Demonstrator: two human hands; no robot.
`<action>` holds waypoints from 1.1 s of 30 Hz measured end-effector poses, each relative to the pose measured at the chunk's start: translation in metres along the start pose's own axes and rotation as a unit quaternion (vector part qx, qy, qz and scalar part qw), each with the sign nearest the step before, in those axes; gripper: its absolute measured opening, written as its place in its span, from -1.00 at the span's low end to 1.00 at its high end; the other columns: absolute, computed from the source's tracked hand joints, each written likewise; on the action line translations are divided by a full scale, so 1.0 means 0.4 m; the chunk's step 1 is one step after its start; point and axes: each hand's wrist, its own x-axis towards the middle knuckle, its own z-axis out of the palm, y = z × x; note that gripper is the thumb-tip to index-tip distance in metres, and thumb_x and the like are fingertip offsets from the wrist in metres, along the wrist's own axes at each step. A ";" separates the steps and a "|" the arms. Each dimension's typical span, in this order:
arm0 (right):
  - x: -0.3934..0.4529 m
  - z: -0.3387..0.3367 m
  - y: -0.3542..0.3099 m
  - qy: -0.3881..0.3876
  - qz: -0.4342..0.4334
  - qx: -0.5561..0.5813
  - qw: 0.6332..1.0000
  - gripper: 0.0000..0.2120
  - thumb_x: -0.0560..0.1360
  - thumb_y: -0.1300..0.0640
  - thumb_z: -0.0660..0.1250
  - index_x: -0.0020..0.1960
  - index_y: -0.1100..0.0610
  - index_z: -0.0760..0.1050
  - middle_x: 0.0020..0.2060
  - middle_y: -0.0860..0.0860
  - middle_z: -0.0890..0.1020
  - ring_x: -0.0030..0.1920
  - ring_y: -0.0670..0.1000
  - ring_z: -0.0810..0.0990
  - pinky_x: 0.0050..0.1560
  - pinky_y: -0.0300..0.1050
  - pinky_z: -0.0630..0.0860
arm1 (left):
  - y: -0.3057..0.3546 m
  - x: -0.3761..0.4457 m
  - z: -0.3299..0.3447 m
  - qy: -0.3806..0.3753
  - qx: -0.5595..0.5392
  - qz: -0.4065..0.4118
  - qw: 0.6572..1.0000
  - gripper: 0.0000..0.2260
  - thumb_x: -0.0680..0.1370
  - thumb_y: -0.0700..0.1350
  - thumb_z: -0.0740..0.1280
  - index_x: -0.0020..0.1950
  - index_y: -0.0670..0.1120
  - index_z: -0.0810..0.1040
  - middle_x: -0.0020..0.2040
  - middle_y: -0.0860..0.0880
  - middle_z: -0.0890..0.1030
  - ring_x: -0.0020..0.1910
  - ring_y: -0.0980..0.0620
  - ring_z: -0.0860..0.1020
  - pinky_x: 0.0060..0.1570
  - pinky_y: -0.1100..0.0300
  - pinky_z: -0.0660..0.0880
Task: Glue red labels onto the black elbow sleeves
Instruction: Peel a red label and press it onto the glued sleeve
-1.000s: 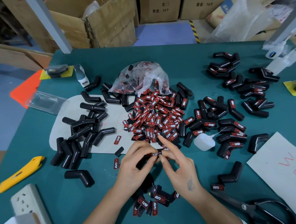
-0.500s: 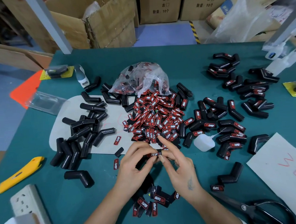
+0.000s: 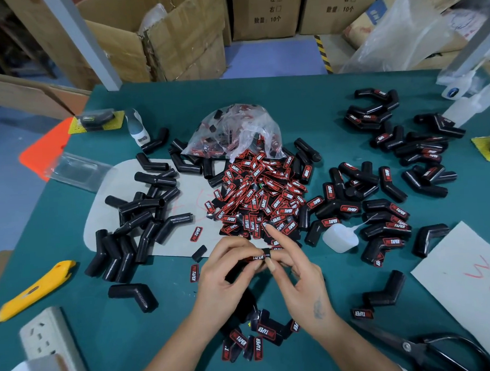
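Black elbow sleeve (image 3: 266, 255) low in the centre of the head view, pinched between left hand (image 3: 224, 274) and right hand (image 3: 302, 281), fingers curled on it, right forefinger raised. Red labels (image 3: 261, 193) heaped just above, mid-frame. Bare sleeves (image 3: 143, 219) at left, labelled sleeves (image 3: 387, 214) at right, white glue bottle (image 3: 340, 237) beside them.

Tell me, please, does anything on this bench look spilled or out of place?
The red labels have spilled out of the torn plastic bag into a loose heap at mid-table. One stray label lies apart on the grey mat, and another lies near the scissors.
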 end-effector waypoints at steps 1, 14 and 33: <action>0.001 0.000 -0.005 -0.005 0.001 0.011 1.000 -0.52 0.71 0.05 0.27 0.59 -0.20 0.33 -0.01 -0.11 0.74 0.11 -0.02 0.71 0.29 -0.27 0.48 | 0.001 0.000 0.000 0.008 -0.007 -0.006 1.000 -0.85 0.55 -0.27 0.49 0.10 -0.11 0.71 0.08 -0.02 0.62 0.10 0.00 0.63 0.19 0.23 0.51; 0.010 -0.002 -0.028 0.000 0.066 0.120 0.991 -0.52 0.65 0.04 0.36 0.53 -0.23 0.40 0.02 0.04 0.72 0.10 -0.02 0.67 0.27 -0.13 0.54 | 0.010 -0.009 0.009 0.034 -0.029 -0.003 0.999 -0.65 0.57 -0.16 0.46 0.19 0.27 0.54 0.16 0.19 0.66 0.18 0.07 0.66 0.25 0.23 0.53; 0.008 0.005 -0.029 0.001 0.126 0.197 0.972 -0.40 0.55 0.03 0.53 0.53 -0.14 0.43 0.07 0.08 0.71 0.19 0.04 0.66 0.30 -0.19 0.48 | -0.001 -0.019 0.012 0.006 0.036 0.017 0.999 -0.74 0.64 -0.08 0.41 0.31 0.15 0.54 0.25 0.25 0.63 0.24 0.10 0.64 0.28 0.23 0.51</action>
